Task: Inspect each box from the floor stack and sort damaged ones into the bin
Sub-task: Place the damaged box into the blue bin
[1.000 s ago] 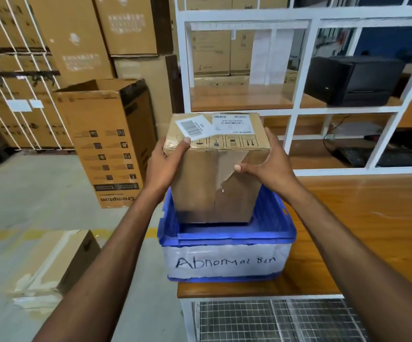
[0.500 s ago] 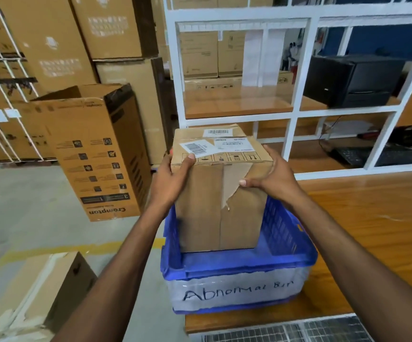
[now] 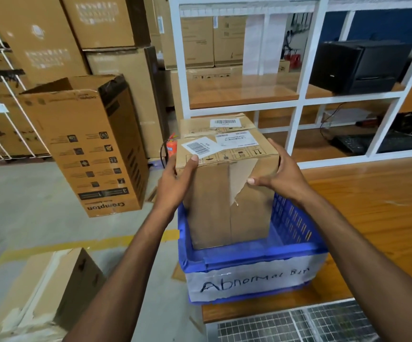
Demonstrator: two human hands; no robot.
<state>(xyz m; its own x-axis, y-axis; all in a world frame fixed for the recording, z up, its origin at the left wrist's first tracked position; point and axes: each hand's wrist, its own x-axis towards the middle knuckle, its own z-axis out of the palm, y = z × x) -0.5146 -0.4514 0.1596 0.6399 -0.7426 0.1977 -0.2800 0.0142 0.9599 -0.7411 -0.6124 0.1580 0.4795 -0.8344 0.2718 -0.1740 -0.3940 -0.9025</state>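
Damaged box (image 3: 227, 193), tape torn: upright, long axis vertical, lower part inside the blue bin (image 3: 249, 255) on the table (image 3: 372, 206); contact with the bin floor not discernible. Grip: left hand (image 3: 175, 183) clamped on the upper left corner, right hand (image 3: 281, 178) on the right side, thumb across the front. The box sits between the hands, equally near both. Release path judged straight down.

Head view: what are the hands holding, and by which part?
The cardboard box, by its upper corners: left hand on the top-left, right hand on the top-right.
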